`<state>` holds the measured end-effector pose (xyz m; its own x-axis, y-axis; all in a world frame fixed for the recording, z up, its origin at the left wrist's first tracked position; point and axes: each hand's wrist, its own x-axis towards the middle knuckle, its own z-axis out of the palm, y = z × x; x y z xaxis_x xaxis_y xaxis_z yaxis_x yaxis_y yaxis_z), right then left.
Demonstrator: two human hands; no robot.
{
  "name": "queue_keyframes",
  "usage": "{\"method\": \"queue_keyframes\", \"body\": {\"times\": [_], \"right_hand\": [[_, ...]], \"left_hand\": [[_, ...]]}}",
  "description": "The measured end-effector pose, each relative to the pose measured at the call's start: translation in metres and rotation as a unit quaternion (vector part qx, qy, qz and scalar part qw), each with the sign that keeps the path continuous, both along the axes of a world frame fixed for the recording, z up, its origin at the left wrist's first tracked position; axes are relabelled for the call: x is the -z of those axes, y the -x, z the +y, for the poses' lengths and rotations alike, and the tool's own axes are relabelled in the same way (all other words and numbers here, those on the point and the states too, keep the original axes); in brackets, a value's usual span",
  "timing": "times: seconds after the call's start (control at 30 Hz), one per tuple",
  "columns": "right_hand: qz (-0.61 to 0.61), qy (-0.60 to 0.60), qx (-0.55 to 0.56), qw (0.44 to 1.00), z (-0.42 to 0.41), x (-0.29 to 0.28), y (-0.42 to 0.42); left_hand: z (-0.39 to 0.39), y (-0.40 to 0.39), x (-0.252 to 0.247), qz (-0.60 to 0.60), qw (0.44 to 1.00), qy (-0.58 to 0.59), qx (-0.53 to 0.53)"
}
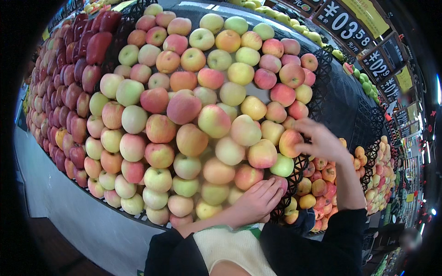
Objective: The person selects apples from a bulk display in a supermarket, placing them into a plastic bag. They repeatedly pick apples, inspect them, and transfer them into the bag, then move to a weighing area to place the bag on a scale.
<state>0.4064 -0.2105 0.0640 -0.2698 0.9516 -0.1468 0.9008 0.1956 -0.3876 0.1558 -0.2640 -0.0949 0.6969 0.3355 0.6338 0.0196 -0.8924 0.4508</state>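
Observation:
Pink, yellow and green apples (192, 140) lie piled on a sloping display in front of me. My left hand (259, 200) rests over a pinkish apple (280, 183) near the front right corner of the pile, its fingers laid on top; whether it grips the apple is unclear. My right hand (316, 138), slightly blurred, is at the pile's right edge with fingers apart. Its fingertips are at a red-yellow apple (291, 143); I cannot tell if they hold it. A light green apple (281, 165) lies between the two hands.
Dark red apples (99, 48) are stacked at the left. A black plastic lattice divider (299, 172) borders the pile on the right, with more red-yellow apples (319, 188) beyond it. Price signs (345, 26) stand at the upper right. The display's pale front panel (86, 220) is at the lower left.

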Motion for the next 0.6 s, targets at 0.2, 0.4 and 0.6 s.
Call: {"method": "queue_keyframes", "body": {"times": [0.2,0.4,0.6], "right_hand": [[0.038,-0.025,0.028,0.999,-0.023,0.035,0.000],[0.037,-0.005,0.073,0.997,0.015,0.012,-0.011],[0.152,-0.183,0.114,0.965,0.168,-0.032,0.047]], "left_hand": [[-0.001,-0.001,-0.003,-0.029,1.000,0.002,-0.001],[-0.005,0.001,0.000,0.015,1.000,-0.022,0.001],[0.000,-0.001,-0.001,0.020,0.999,-0.029,0.016]]}}
